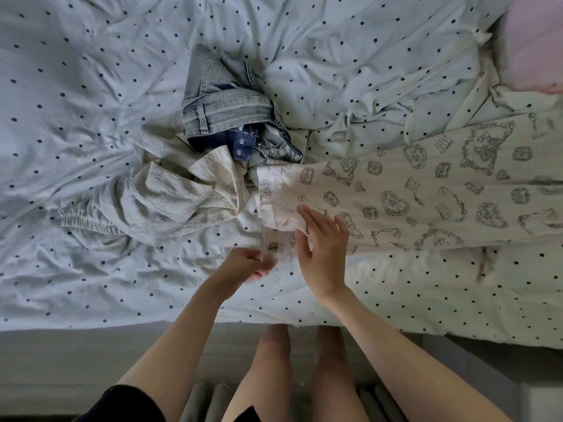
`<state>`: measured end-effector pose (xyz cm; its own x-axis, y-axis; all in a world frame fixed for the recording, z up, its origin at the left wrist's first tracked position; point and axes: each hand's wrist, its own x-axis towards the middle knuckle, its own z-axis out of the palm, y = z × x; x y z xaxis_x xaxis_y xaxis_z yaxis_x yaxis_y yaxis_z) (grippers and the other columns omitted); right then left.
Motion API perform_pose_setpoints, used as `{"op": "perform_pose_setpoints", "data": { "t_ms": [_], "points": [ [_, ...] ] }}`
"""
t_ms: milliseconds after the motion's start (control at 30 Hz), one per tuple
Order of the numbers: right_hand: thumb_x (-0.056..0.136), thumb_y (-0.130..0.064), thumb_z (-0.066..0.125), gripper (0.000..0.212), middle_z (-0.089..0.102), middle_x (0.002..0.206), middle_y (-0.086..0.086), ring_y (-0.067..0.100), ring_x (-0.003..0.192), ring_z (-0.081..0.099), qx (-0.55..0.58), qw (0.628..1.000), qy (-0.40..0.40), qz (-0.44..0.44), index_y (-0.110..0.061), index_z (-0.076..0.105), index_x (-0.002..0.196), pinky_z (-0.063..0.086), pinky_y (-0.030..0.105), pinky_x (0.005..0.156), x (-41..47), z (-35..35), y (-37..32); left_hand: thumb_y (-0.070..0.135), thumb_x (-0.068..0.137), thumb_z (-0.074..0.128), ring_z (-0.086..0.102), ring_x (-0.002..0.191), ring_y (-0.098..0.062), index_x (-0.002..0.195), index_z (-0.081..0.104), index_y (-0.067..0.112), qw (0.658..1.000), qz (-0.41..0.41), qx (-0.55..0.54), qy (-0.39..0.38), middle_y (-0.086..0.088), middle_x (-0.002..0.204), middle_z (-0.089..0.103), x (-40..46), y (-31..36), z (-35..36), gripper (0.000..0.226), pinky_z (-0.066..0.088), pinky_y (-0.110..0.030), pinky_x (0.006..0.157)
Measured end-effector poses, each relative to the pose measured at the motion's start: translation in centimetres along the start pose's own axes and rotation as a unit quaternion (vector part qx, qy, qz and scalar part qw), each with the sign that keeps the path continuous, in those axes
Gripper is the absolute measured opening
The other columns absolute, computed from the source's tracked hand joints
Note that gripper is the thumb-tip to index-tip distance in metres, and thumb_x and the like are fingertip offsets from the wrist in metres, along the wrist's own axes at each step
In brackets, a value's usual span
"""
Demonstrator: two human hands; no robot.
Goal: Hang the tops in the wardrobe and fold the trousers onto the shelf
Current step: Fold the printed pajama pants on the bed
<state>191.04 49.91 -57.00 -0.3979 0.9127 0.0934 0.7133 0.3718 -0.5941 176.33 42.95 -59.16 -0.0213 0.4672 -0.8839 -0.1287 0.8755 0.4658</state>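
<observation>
- The person stood at the 6 o'clock edge of the bed with the pale blue dotted cotton cover (91, 86), and both bare arms reached forward over it
- The cream crinkled cotton garment with dark line drawings of hearts and bows (396, 190) lay across the bed from the middle toward 3 o'clock; I could not tell with certainty if it was a top or trousers, but its long straight panel looked more like a trouser leg
- The left hand (248, 263) was curled and pinched the near edge of this printed cloth, just at 9 o'clock of the right hand
- The right hand (321, 242) lay with fingers straight and a little spread, and it pressed flat on the turned-over end of the same garment
- The faded light blue denim jeans with open metal snap buttons (231, 117) lay crumpled at 12 o'clock of the hands and touched the cream cloth; no hand touched them
- A second bunch of the same cream printed fabric with an elastic gathered hem (137, 205) lay at 10 o'clock of the hands
- In my judgement the step in hand was to flatten and fold the printed garment on the bed; the wardrobe and the shelf were not in view
- The next move probably calls for smoothing the cloth flat, then bringing one end over the other while the pinched edge stays aligned
</observation>
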Motion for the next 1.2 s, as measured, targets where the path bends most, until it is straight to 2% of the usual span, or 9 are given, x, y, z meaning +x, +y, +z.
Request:
{"op": "perform_pose_setpoints", "data": {
  "t_ms": [100, 200, 333, 467, 667, 767, 967, 1100, 1200],
  "points": [
    [0.095, -0.029, 0.043, 0.040, 0.060, 0.128, 0.008, 0.025, 0.121, 0.054, -0.052, 0.993, -0.101, -0.028, -0.007, 0.061, 0.124, 0.033, 0.051, 0.107, -0.6, 0.5, 0.2, 0.008, 0.082, 0.070, 0.056, 0.066, -0.011, 0.063, 0.058, 0.006, 0.998, -0.038, -0.004, -0.042, 0.004, 0.059, 0.059, -0.5, -0.4, -0.1, 0.022, 0.048, -0.021, 0.068],
    [0.095, -0.034, 0.050, 0.041, 0.054, 0.135, 0.010, 0.024, 0.131, 0.044, -0.086, 0.965, -0.245, -0.043, -0.009, 0.060, 0.125, 0.027, 0.049, 0.112, -2.6, 1.1, 1.2, -0.003, 0.084, 0.062, 0.055, 0.073, -0.012, 0.086, 0.065, 0.004, 0.997, -0.051, -0.042, -0.050, -0.002, 0.075, 0.061, -0.8, -0.2, -0.1, 0.008, 0.047, -0.021, 0.070],
    [0.086, -0.020, 0.064, 0.032, 0.060, 0.127, 0.013, 0.028, 0.125, 0.051, -0.065, 0.966, -0.240, -0.067, -0.005, 0.065, 0.114, 0.036, 0.053, 0.106, -3.6, 0.9, 2.2, -0.002, 0.089, 0.050, 0.049, 0.081, -0.022, 0.111, 0.059, -0.001, 0.984, -0.075, -0.147, -0.065, -0.012, 0.093, 0.055, -0.5, 0.1, -0.7, 0.023, 0.046, -0.029, 0.076],
    [0.087, -0.012, 0.060, 0.026, 0.057, 0.130, 0.014, 0.027, 0.129, 0.048, -0.042, 0.964, -0.252, -0.069, -0.003, 0.066, 0.110, 0.031, 0.051, 0.109, -3.7, 0.6, 2.5, 0.026, 0.089, 0.061, 0.056, 0.072, -0.017, 0.090, 0.065, 0.007, 0.976, -0.076, -0.204, 0.027, -0.007, 0.081, 0.065, 0.2, 1.0, 0.2, 0.020, 0.043, -0.026, 0.067],
    [0.094, -0.009, 0.048, 0.030, 0.050, 0.137, 0.014, 0.027, 0.131, 0.044, -0.010, 0.961, -0.277, -0.022, -0.002, 0.061, 0.120, 0.034, 0.045, 0.109, -2.8, -0.4, 3.0, -0.005, 0.083, 0.060, 0.058, 0.085, -0.027, 0.085, 0.062, -0.001, 0.983, -0.021, -0.133, 0.126, -0.019, 0.091, 0.063, 0.0, 3.0, 3.0, 0.005, 0.047, -0.036, 0.081],
    [0.099, -0.015, 0.040, 0.036, 0.040, 0.147, 0.006, 0.019, 0.135, 0.037, 0.039, 0.956, -0.281, 0.070, -0.013, 0.052, 0.133, 0.035, 0.033, 0.110, -2.3, -2.6, 3.9, -0.005, 0.083, 0.053, 0.059, 0.078, -0.025, 0.083, 0.060, 0.006, 0.982, 0.038, -0.067, 0.171, -0.013, 0.083, 0.063, -1.4, 4.6, 4.9, 0.013, 0.050, -0.037, 0.074],
    [0.101, -0.013, 0.035, 0.033, 0.055, 0.126, 0.004, 0.018, 0.122, 0.050, 0.284, 0.852, -0.199, 0.393, -0.012, 0.053, 0.128, 0.038, 0.031, 0.105, 0.8, -9.2, 7.3, 0.002, 0.086, 0.047, 0.057, 0.098, -0.037, 0.141, 0.037, 0.021, 0.951, 0.196, 0.145, 0.190, -0.019, 0.106, 0.060, -2.8, 10.6, 11.0, 0.059, 0.048, -0.040, 0.080],
    [0.100, -0.011, 0.038, 0.019, 0.062, 0.107, 0.002, 0.014, 0.097, 0.061, 0.416, 0.781, -0.090, 0.457, -0.016, 0.056, 0.105, 0.051, 0.031, 0.084, 3.2, -13.0, 11.3, 0.007, 0.088, 0.048, 0.045, 0.113, -0.029, 0.140, 0.034, 0.014, 0.855, 0.309, 0.349, 0.228, -0.007, 0.115, 0.051, -0.8, 12.6, 17.4, 0.054, 0.039, -0.037, 0.091],
    [0.100, -0.017, 0.042, 0.018, 0.066, 0.101, 0.002, 0.015, 0.093, 0.064, 0.427, 0.768, -0.064, 0.473, -0.014, 0.058, 0.106, 0.052, 0.034, 0.084, 4.6, -14.4, 14.7, 0.012, 0.091, 0.045, 0.029, 0.132, -0.024, 0.146, 0.024, 0.015, 0.795, 0.309, 0.506, 0.125, -0.004, 0.140, 0.041, 1.5, 12.0, 22.2, 0.059, 0.021, -0.035, 0.109]
  ]
}}
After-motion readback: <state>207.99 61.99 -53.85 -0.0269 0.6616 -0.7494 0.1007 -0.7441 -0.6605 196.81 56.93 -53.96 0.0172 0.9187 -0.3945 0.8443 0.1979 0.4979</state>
